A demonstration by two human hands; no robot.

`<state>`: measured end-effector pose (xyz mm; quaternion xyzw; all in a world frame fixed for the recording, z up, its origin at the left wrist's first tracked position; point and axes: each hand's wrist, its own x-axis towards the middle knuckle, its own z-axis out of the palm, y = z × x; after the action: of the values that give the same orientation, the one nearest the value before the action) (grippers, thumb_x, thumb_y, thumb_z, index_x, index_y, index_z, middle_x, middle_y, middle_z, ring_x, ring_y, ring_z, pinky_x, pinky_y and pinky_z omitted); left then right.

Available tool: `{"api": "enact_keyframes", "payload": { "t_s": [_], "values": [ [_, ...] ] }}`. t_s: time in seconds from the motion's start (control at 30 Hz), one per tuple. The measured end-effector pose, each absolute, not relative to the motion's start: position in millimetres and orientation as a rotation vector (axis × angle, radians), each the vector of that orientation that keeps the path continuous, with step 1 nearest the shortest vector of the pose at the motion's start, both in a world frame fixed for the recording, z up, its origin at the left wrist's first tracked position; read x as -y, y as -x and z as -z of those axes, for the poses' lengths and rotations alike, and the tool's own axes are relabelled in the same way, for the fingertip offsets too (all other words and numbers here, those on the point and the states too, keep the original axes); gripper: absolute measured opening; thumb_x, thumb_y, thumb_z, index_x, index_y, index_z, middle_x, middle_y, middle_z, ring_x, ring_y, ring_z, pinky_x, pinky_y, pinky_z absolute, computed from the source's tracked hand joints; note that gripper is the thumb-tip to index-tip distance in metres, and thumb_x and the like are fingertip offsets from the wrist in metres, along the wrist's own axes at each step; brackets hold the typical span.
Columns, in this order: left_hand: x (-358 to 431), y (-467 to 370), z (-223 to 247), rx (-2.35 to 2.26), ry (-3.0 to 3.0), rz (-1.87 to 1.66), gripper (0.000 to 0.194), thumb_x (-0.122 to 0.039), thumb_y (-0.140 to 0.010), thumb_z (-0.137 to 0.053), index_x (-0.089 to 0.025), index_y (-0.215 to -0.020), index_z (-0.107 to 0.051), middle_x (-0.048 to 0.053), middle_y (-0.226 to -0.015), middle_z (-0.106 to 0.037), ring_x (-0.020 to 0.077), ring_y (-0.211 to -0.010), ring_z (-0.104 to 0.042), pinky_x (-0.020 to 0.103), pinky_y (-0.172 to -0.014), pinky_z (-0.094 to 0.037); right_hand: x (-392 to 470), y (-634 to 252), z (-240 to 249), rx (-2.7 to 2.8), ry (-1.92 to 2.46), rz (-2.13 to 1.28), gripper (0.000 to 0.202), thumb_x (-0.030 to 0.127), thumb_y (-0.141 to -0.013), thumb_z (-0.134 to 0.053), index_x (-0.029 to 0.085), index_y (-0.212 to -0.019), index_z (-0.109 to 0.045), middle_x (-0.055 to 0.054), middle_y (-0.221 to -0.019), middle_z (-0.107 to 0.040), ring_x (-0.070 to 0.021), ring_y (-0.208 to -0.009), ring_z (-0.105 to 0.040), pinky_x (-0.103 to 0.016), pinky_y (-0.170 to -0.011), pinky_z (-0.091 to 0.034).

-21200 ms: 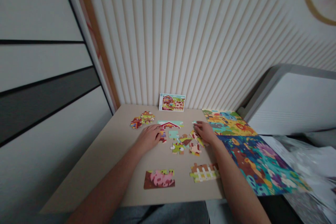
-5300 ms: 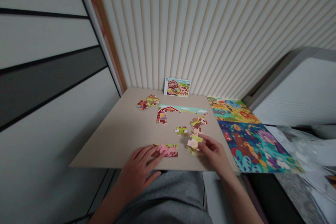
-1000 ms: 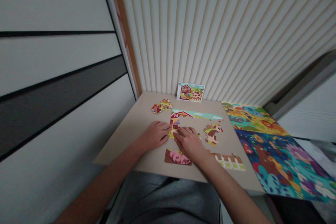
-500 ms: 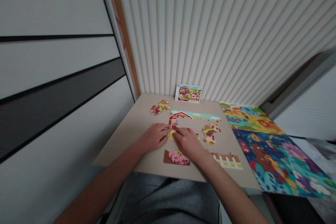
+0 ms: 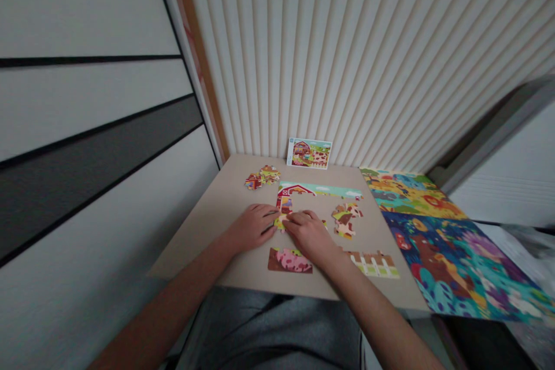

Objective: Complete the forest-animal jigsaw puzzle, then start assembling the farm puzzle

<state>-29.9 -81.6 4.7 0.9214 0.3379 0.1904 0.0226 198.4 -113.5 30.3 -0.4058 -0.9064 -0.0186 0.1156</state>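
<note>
My left hand and my right hand rest on the table with their fingertips at a yellow-green puzzle piece. That piece lies just below the barn pieces at the left end of the joined sky strip. Both hands have their fingers bent close together, touching the piece from either side. Nearer me is a joined pink pig section. A white fence section lies to the right, partly behind my right forearm. Part of another piece shows beside my right hand.
A picture card leans at the back of the table. Loose pieces are piled back left, and cow-patterned pieces lie to the right. Two colourful finished pictures lie on the right side.
The view has shifted slightly. My right fingers have moved a little on the piece; both hands stay at the same spot of the puzzle.
</note>
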Motion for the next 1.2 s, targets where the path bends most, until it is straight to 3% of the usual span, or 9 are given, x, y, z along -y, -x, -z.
{"api": "enact_keyframes", "payload": {
  "t_s": [0.2, 0.3, 0.7, 0.97, 1.2],
  "values": [
    [81, 31, -5, -1.036, -2.860, -0.574, 0.036, -0.026, -0.095, -0.053, -0.025, -0.130, -0.061, 0.010, -0.131, -0.061, 0.0263, -0.123, -0.055, 0.045, -0.104, -0.044, 125, -208, -38, 2.535, 1.144, -0.046, 0.026, 0.028, -0.102, -0.051, 0.023, -0.122, -0.067, -0.010, -0.130, -0.066, -0.0221, -0.123, -0.057, -0.043, -0.112, -0.034],
    [81, 32, -4, -1.038, -2.856, -0.585, 0.039, -0.026, -0.095, -0.053, -0.026, -0.134, -0.059, 0.010, -0.132, -0.060, 0.0264, -0.121, -0.055, 0.045, -0.103, -0.044, 126, -239, -42, 2.352, 1.264, -0.051, 0.031, 0.025, -0.102, -0.046, 0.023, -0.124, -0.067, -0.010, -0.136, -0.062, -0.0233, -0.124, -0.057, -0.043, -0.108, -0.040],
    [79, 33, 0, -1.029, -2.850, -0.611, 0.042, -0.026, -0.095, -0.052, -0.022, -0.136, -0.056, 0.011, -0.134, -0.060, 0.0265, -0.122, -0.056, 0.046, -0.104, -0.044, 133, -328, -35, 2.224, 1.419, -0.255, 0.027, 0.029, -0.095, -0.055, 0.023, -0.114, -0.074, -0.010, -0.120, -0.072, -0.0256, -0.112, -0.064, -0.040, -0.100, -0.049],
    [77, 34, 6, -1.037, -2.824, -0.666, 0.042, -0.027, -0.094, -0.053, -0.024, -0.136, -0.056, 0.010, -0.133, -0.061, 0.0263, -0.121, -0.057, 0.046, -0.104, -0.044, 133, -398, -32, 1.966, 1.964, -0.045, 0.035, 0.031, -0.095, -0.051, 0.016, -0.117, -0.073, -0.015, -0.117, -0.073, -0.0315, -0.109, -0.067, -0.043, -0.095, -0.050],
    [77, 33, 5, -1.074, -2.794, -0.646, 0.049, -0.029, -0.093, -0.054, -0.023, -0.142, -0.050, 0.011, -0.135, -0.061, 0.0265, -0.122, -0.056, 0.045, -0.105, -0.044, 139, -356, -20, 2.138, 1.669, -0.240, 0.038, 0.034, -0.089, -0.064, 0.023, -0.126, -0.068, -0.011, -0.127, -0.069, -0.0283, -0.116, -0.063, -0.041, -0.100, -0.047]
  ]
}}
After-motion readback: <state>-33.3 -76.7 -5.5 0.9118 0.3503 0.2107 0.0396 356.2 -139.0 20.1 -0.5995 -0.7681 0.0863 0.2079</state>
